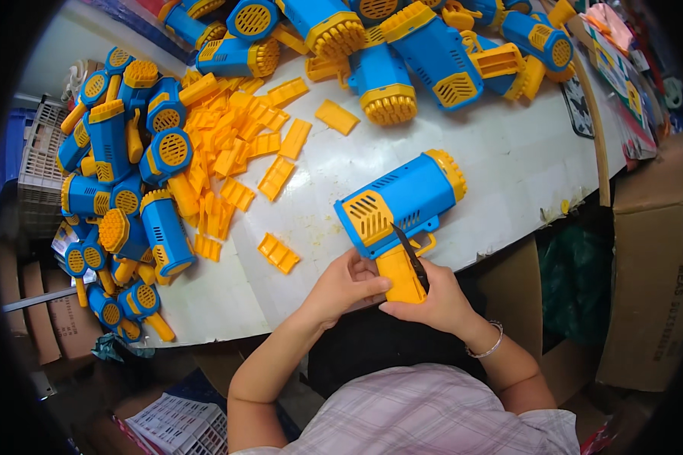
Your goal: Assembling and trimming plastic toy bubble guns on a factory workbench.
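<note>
A blue-and-yellow toy bubble gun (417, 193) lies over the table's near edge, its round knobbed muzzle toward the far right and its yellow handle (397, 274) toward me. My left hand (343, 284) is closed around the left side of the handle, thumb on its face. At the handle's right side, my right hand (442, 302) grips a thin dark blade-like tool (410, 252); its exact kind is unclear. The tool's tip reaches up over the yellow slotted panel beside the trigger. My right fingers are partly hidden behind the handle.
Loose yellow plastic covers (235, 152) are heaped left of centre, several scattered toward me. More bubble guns pile up at the left (108, 140) and along the back (432, 57). A dark patterned phone-like object (577, 106) lies at the right edge. Cardboard boxes (649, 265) stand right of the table.
</note>
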`<control>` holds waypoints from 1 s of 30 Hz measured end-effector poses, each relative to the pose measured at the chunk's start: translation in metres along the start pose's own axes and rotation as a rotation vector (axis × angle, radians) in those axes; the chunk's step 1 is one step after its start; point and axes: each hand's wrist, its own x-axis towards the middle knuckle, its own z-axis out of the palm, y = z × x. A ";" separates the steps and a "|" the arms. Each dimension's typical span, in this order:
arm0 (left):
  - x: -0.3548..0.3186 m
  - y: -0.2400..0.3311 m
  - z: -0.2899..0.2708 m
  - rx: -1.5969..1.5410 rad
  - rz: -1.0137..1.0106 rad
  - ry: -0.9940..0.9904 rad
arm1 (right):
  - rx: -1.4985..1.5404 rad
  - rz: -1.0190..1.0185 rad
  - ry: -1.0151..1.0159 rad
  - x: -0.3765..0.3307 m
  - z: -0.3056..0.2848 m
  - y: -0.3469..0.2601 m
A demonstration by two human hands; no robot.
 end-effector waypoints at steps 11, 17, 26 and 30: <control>-0.008 -0.038 0.024 -0.335 0.206 0.061 | -0.260 -0.195 0.072 -0.007 0.000 0.015; -0.017 -0.040 0.023 -0.279 0.197 0.103 | -0.277 -0.232 0.103 -0.009 0.016 0.034; -0.012 -0.042 0.025 -0.472 0.220 -0.039 | -0.151 -0.129 0.077 -0.020 0.009 0.013; -0.014 -0.036 0.023 -0.392 0.292 -0.065 | -0.163 -0.158 0.076 -0.012 0.013 0.018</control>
